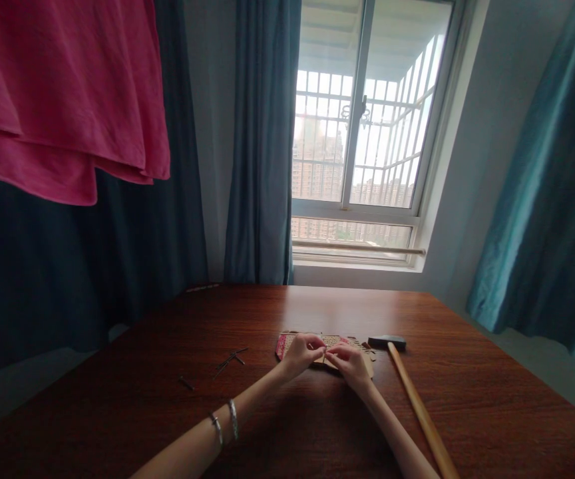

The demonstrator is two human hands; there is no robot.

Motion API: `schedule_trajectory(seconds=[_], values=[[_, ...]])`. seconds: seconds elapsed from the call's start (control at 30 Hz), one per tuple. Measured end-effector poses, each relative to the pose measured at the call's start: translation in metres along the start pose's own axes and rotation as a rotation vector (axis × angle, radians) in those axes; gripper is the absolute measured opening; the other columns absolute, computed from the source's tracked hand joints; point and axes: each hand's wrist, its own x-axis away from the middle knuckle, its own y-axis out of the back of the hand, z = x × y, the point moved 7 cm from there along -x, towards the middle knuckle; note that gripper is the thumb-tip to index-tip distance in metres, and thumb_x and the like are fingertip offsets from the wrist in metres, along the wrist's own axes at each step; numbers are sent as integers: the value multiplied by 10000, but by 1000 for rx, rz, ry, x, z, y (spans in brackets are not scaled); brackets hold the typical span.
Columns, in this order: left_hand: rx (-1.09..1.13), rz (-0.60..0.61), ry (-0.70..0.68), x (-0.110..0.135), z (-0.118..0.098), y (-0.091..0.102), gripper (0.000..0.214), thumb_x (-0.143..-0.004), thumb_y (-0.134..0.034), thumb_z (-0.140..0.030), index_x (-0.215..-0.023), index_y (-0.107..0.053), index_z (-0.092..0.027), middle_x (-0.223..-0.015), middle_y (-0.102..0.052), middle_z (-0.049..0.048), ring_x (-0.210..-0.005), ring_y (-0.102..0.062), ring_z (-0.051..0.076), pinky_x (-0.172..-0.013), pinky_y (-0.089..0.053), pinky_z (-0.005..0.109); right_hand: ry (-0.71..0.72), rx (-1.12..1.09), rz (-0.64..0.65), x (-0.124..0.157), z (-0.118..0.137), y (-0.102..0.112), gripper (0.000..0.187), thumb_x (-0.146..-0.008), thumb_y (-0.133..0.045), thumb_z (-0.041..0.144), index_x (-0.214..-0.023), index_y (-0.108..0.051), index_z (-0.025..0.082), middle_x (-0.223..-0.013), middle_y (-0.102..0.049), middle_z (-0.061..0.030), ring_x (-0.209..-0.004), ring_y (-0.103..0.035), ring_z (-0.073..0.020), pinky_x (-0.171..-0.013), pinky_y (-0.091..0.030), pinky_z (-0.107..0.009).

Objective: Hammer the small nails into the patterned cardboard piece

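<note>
A flat, elongated piece with a patterned, pink-ended surface and a tan edge, much like an embroidered shoe insole (282, 345), lies on the table. Over its middle, my left hand (303, 354) has thumb and forefinger pinched together. My right hand (350, 364) pinches in the same way from the other side, and the fingertips of both hands nearly meet. Something small and thin seems to be between them, too fine to name. Two silver bracelets (233, 419) circle my left wrist. Just right of the insole-like piece is a hammer (420, 409), its dark head pointing toward the window.
Several nails (231, 360) lie in a loose pile left of my hands, with a separate nail (186, 383) closer to me. The brown wooden table (132, 412) reaches to the window wall. Blue curtains (265, 146) and a pink cloth (68, 93) hang around it.
</note>
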Motion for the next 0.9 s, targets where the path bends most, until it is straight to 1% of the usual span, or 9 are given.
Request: schedule_trajectory(seconds=[0.17, 0.27, 0.33, 0.43, 0.5, 0.57, 0.7, 0.83, 0.9], values=[[-20, 5, 7, 0, 1, -5, 217, -720, -549, -314, -758, -664, -133, -706, -657, 37, -667, -575, 140, -588, -429, 203, -16, 4, -1, 0, 0, -1, 272, -741, -563, 443, -733, -706, 211, -674, -673, -22, -590, -585, -152, -551, -452, -251], [-26, 8, -25, 0, -2, -4, 210, -733, -541, -318, -759, -657, -145, -710, -650, 29, -668, -571, 131, -600, -431, 199, -15, 20, 2, 0, 2, 3, 259, -743, -566, 438, -709, -695, 216, -665, -665, -6, -602, -584, -144, -599, -455, -253], [-24, -17, -40, 1, -2, 2, 205, -742, -533, -320, -798, -646, -157, -729, -644, 23, -677, -569, 124, -610, -436, 196, -20, 35, -7, -2, -1, 7, 257, -753, -560, 433, -711, -681, 210, -693, -661, -4, -658, -593, -150, -645, -457, -261], [-20, -70, -6, -2, 5, 15, 242, -740, -533, -292, -934, -606, -168, -762, -635, 16, -667, -570, 114, -612, -450, 198, -43, 58, -15, -9, -14, 11, 260, -799, -527, 402, -777, -645, 172, -751, -644, -9, -701, -592, -143, -658, -469, -289], [-25, -92, 23, -7, 12, 22, 297, -728, -542, -266, -1007, -572, -169, -795, -633, 19, -682, -576, 113, -629, -463, 206, -60, 69, -3, -18, -25, 10, 246, -826, -511, 369, -834, -615, 146, -794, -634, -11, -716, -592, -133, -668, -483, -312], [-36, -83, 35, -13, 19, 25, 346, -708, -559, -241, -1046, -547, -172, -841, -631, 24, -736, -582, 119, -667, -473, 217, -73, 82, 5, -25, -35, 7, 231, -841, -499, 346, -879, -595, 139, -846, -627, -17, -747, -594, -133, -691, -492, -331], [-27, 29, 47, -24, 33, 13, 444, -655, -587, -189, -1093, -514, -171, -884, -622, 26, -804, -579, 126, -706, -477, 223, -76, 111, 2, -32, -43, 0, 220, -848, -492, 329, -927, -584, 146, -911, -618, -30, -780, -591, -139, -706, -496, -339], [23, 118, 51, -32, 45, -5, 523, -629, -554, -132, -1147, -486, -162, -910, -615, 36, -825, -573, 133, -710, -473, 227, -53, 131, -8, -29, -40, -3, 209, -844, -496, 332, -881, -593, 150, -871, -619, -20, -754, -584, -130, -699, -488, -329], [47, 138, 48, -36, 48, -9, 555, -620, -521, -95, -1168, -471, -167, -922, -616, 35, -839, -571, 135, -731, -469, 237, -44, 133, -20, -27, -38, -3, 212, -839, -502, 335, -850, -601, 147, -842, -617, -14, -718, -574, -121, -682, -481, -318]])
